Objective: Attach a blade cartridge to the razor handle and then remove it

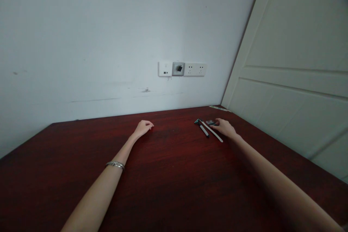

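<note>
My left hand [144,128] rests on the dark red table, fingers loosely curled in, with nothing visible in them. Further right, the fingers of my right hand [225,128] close on the near edge of a small clear case [209,122] with something dark in it; its exact kind is too small to make out. Just left of that hand lies a razor [203,130] with a grey-and-black handle and a greenish head pointing away from me. Between the razor and my right hand, a slim white stick with a dark far end, like a toothbrush [213,132], lies slanted.
The table [168,174] meets a white wall marked with scuffs. Wall sockets [194,69] and a grey switch plate [178,69] sit above its back edge. A pale panelled door [293,65] rises along the right side. A pale strip [219,108] lies at the far right corner.
</note>
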### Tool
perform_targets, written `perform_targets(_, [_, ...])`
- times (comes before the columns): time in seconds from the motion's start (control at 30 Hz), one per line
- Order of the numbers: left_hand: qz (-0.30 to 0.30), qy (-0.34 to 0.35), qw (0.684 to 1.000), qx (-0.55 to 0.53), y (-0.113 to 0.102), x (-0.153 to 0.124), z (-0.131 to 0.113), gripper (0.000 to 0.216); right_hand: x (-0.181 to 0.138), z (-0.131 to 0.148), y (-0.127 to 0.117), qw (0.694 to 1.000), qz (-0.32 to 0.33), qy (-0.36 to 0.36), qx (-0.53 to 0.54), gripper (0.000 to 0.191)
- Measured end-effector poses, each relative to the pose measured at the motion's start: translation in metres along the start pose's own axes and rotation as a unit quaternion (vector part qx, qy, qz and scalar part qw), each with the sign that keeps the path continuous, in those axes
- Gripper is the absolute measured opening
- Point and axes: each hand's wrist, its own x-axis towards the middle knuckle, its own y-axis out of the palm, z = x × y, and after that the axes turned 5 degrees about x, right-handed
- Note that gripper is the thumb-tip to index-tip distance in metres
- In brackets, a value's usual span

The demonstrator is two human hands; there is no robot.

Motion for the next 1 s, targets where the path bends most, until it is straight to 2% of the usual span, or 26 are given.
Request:
perform_targets(0.4, [-0.003,-0.001,1.000,0.000,-0.001,-0.003,0.001,0.026,-0.001,-0.003,-0.002,1.000,-0.001,-0.005,0.026,0.060])
perform_targets(0.53, [-0.002,0.001,1.000,-0.002,0.000,-0.002,0.001,0.024,-0.001,0.006,-0.012,0.998,-0.046,-0.001,0.032,0.047])
perform_targets(0.63, [-0.004,0.000,1.000,-0.004,0.000,-0.003,0.001,0.024,-0.005,0.030,-0.019,0.996,-0.075,-0.023,0.048,0.036])
perform_targets(0.77, [-0.008,-0.001,1.000,-0.006,0.000,-0.004,0.001,0.026,-0.014,0.077,-0.019,0.989,-0.073,-0.091,0.087,0.029])
perform_targets(0.87, [-0.015,-0.004,1.000,-0.003,0.001,-0.005,0.001,0.027,-0.022,0.114,-0.009,0.979,-0.052,-0.158,0.119,0.029])
perform_targets(1.0, [-0.021,0.005,1.000,0.000,0.000,-0.011,-0.001,0.024,-0.034,0.154,0.014,0.970,0.006,-0.208,0.128,0.029])
